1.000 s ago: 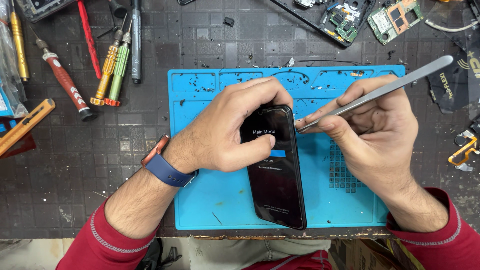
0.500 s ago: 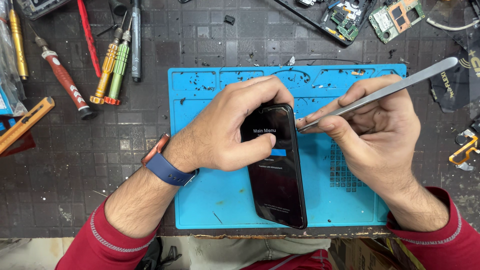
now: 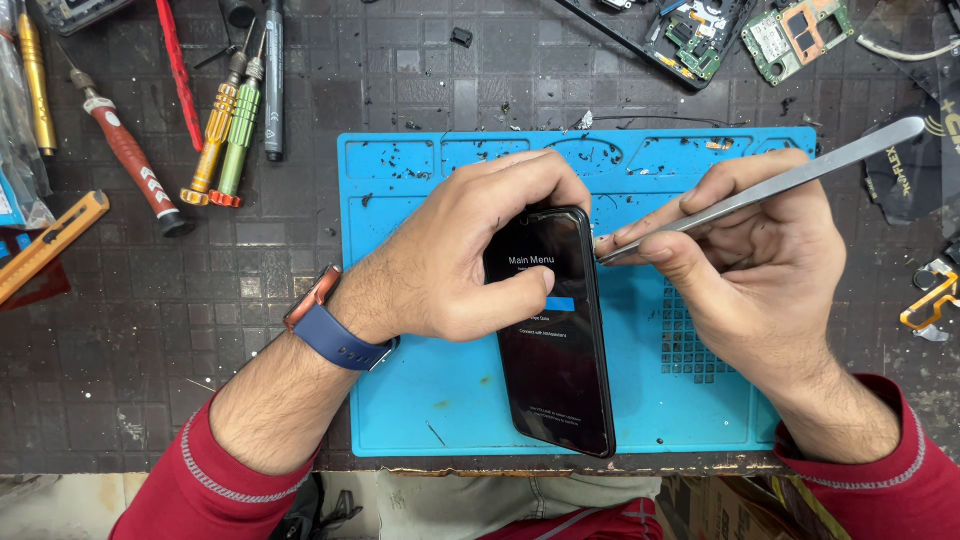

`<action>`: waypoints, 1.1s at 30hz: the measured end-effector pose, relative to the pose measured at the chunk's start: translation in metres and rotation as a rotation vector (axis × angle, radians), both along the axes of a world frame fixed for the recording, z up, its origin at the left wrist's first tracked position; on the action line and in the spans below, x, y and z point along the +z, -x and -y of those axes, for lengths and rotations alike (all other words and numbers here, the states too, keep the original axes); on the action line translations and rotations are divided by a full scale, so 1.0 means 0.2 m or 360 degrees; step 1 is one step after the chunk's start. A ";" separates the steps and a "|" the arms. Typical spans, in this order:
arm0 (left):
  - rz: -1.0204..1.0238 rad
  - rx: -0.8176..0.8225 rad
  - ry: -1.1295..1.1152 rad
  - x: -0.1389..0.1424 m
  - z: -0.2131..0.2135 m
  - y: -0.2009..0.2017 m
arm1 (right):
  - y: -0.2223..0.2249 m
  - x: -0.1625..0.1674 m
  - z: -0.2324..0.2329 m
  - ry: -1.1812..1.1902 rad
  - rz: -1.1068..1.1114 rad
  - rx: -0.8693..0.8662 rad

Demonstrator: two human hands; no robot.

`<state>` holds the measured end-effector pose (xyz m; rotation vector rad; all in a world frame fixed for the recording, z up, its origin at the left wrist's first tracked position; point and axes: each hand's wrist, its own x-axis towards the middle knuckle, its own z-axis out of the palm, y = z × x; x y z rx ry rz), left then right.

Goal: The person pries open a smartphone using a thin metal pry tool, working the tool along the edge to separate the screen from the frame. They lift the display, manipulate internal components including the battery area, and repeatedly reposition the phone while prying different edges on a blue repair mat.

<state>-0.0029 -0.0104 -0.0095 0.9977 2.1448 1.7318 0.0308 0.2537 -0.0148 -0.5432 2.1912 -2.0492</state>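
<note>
A black smartphone (image 3: 560, 370) lies on a blue work mat (image 3: 430, 400), its screen lit with a dark menu and a blue highlighted bar. My left hand (image 3: 460, 255) grips the phone's top end, fingers curled over the upper edge and thumb resting on the screen. My right hand (image 3: 760, 250) holds long metal tweezers (image 3: 780, 185), whose tip touches the phone's upper right edge.
Several screwdrivers (image 3: 225, 130) and a red-handled tool (image 3: 125, 150) lie on the dark gridded bench at upper left. An orange utility knife (image 3: 50, 245) sits at the left edge. Circuit boards (image 3: 790, 30) and an opened phone frame (image 3: 680, 40) lie at the top right.
</note>
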 end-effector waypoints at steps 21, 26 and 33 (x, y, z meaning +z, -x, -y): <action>0.0028 -0.0001 0.0004 0.00 0.00 0.00 | 0.01 0.04 0.02 0.0042 -0.0007 0.0018; 0.0041 -0.0016 -0.0018 0.00 0.00 0.00 | 0.02 0.09 0.01 0.0038 -0.0001 -0.0096; 0.0075 -0.0022 -0.0028 0.00 -0.01 0.00 | 0.03 0.13 0.00 0.0042 -0.0024 -0.0034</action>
